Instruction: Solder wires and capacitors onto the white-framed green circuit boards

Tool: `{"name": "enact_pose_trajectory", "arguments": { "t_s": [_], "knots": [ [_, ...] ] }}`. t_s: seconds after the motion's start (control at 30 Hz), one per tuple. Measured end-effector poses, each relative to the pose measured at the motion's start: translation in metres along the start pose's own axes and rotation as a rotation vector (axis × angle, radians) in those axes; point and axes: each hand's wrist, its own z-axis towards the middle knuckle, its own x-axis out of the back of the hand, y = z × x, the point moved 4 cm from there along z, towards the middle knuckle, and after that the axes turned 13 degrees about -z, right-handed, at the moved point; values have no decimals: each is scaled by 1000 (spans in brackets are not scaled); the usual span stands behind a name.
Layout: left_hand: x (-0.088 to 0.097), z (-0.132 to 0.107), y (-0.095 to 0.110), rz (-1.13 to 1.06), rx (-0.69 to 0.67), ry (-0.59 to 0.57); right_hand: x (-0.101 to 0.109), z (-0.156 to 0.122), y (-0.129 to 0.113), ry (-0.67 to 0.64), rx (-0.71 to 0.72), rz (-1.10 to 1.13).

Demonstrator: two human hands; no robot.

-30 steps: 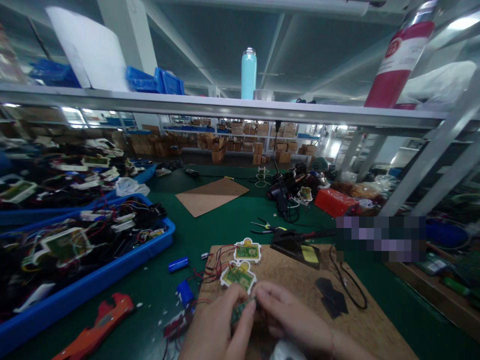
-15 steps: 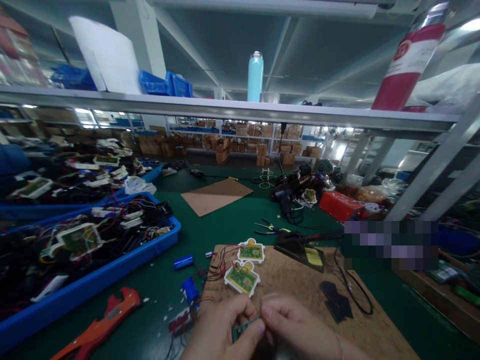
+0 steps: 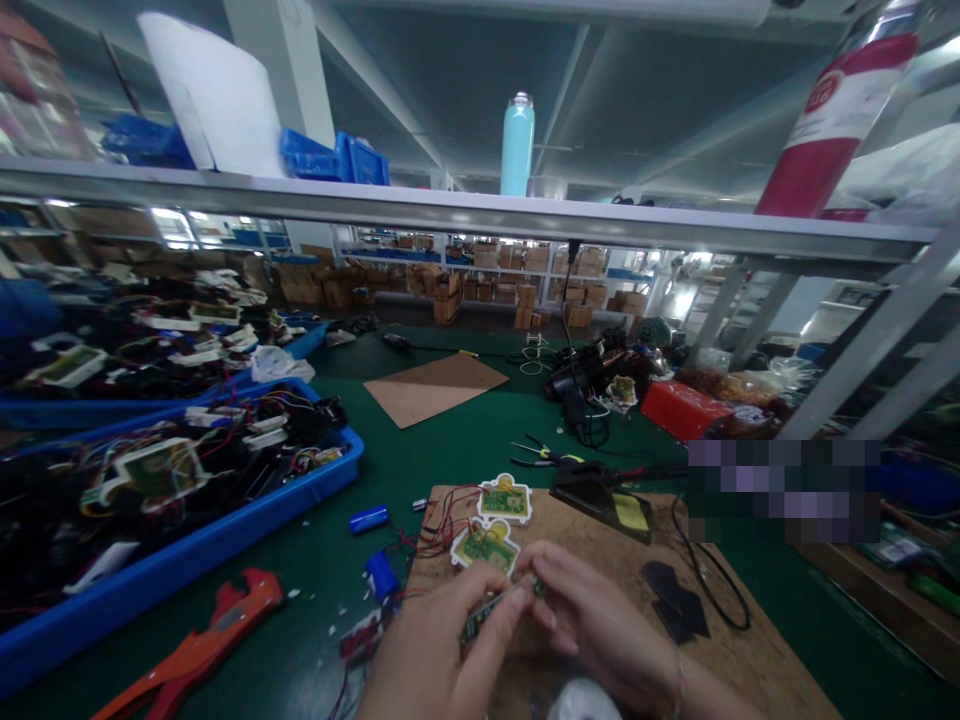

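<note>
A small green circuit board (image 3: 477, 622) is pinched between the thumb and fingers of my left hand (image 3: 442, 645), mostly covered by them. My right hand (image 3: 600, 620) is closed at the board's far end, its thumb and fingertips meeting there. Just beyond my fingers, two green boards in white frames, a nearer one (image 3: 480, 548) and a farther one (image 3: 504, 500), lie on the brown work board (image 3: 600, 530) with red and black wires running left. A white round object (image 3: 583, 700) shows below my right hand, cut off by the frame.
Blue cylinders (image 3: 368, 519) and orange-red cutters (image 3: 202, 640) lie on the left, by a blue bin (image 3: 225, 560) full of wired parts. Pliers (image 3: 546, 455), a black holder with a yellow sponge (image 3: 604, 498) and black pieces (image 3: 675, 600) are right. A shelf (image 3: 450, 205) spans above.
My right hand has moved slightly up, its fingers now curled more around the board's end. The board is tilted more in my left hand. The white round object shows more.
</note>
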Motion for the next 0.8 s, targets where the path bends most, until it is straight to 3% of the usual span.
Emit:
{"name": "enact_pose_trajectory", "arguments": {
  "t_s": [0.3, 0.5, 0.8],
  "knots": [
    [-15, -3, -15, 212, 0, -4, -6, -9, -2, -178, 118, -354],
    [-9, -5, -2, 115, 13, -166, -8, -13, -11, -167, 185, -458],
    [-3, -13, 16, -226, 126, -174, -13, -26, -22, -161, 160, -424]
  ]
}}
